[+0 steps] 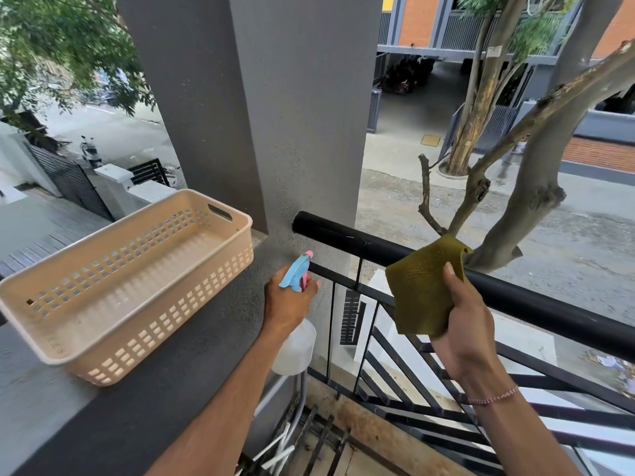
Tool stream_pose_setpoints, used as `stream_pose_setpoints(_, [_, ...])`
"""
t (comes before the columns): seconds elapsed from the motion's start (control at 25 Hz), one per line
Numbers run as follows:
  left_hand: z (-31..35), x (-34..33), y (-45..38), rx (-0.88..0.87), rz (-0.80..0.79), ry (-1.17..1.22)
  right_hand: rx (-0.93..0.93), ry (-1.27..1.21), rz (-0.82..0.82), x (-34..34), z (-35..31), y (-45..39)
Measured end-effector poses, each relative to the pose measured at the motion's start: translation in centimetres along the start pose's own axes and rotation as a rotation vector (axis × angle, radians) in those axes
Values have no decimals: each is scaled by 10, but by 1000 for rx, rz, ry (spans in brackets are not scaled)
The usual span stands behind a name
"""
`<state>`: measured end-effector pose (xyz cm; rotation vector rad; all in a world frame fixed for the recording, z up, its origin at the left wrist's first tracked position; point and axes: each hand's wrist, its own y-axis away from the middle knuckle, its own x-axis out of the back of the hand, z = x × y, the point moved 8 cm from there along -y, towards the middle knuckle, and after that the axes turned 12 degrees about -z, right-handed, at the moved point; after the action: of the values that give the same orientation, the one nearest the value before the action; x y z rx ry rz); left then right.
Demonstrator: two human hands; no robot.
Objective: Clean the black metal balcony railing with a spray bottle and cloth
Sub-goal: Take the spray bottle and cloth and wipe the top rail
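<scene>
gripping one spray bottle [295, 324] upright by its neck, the left hand [287, 304] aims the blue-and-pink nozzle up toward the railing [515, 293], whose single black top bar runs from pillar [302, 115] down-right. right hand [464, 324] clutches one olive cloth [422, 286] against it. one beige basket [120, 286] sits on the ledge.

No readable text, brand or number anywhere. A pale label or tag [494, 51] on the thin tree trunk near the top edge is too small to read. Faint raised marks on the beige basket [55, 345], near its front left corner, also illegible.
</scene>
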<state>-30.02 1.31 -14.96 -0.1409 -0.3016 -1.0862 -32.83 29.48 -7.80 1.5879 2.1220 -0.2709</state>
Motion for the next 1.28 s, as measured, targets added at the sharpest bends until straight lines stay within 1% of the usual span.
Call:
stream_pose_setpoints(0.2, [3, -19, 5, 7, -95, -24, 32, -9, 78, 5, -8, -7])
stream_pose_setpoints(0.36, [0, -31, 5, 23, -123, -27, 88, -13, 149, 13, -23, -6])
stream_pose_setpoints(0.52, [0, -37, 3, 17, -133, -37, 151, 98, 171, 24, -36, -5])
stream_pose_setpoints(0.56, [1, -38, 3, 20, -129, -33, 171, 179, 155, 24, -39, -5])
stream_pose_setpoints(0.6, [1, -38, 4, 22, -123, -30, 206, 311, 125, 22, -42, -8])
stream_pose_setpoints(0.72, [4, -33, 3, 14, -90, -22, 321, 761, -61, -9, -36, -33])
stream_pose_setpoints(0.8, [8, -26, 1, -4, -61, -27, 384, 1115, -150, -35, -14, -63])
stream_pose_setpoints(0.84, [9, -22, 0, -14, -47, -32, 349, 1321, -181, -48, 4, -79])
stream_pose_setpoints(0.92, [10, -14, -2, -29, -20, -37, 199, 1722, -173, -64, 43, -107])
stream_pose_setpoints(0.96, [10, -11, -3, -35, -12, -43, 151, 1885, -150, -74, 55, -113])
stream_pose_setpoints(1.0, [10, -7, -4, -39, -5, -51, 120, 1990, -124, -83, 63, -117])
stream_pose_setpoints(1.08, [7, -1, -6, -39, -1, -54, 86, 2052, -105, -100, 68, -131])
stream_pose_setpoints(1.12, [4, 2, -8, -35, 0, -44, 77, 2042, -125, -106, 69, -142])
stream_pose_setpoints(1.16, [2, 5, -8, -31, 0, -27, 69, 2005, -178, -112, 67, -154])
stream_pose_setpoints(1.2, [0, 7, -8, -23, 2, -13, 54, 1958, -272, -116, 65, -167])
stream_pose_setpoints(1.28, [-6, 12, -8, 4, 17, 8, -9, 1902, -543, -121, 62, -185])
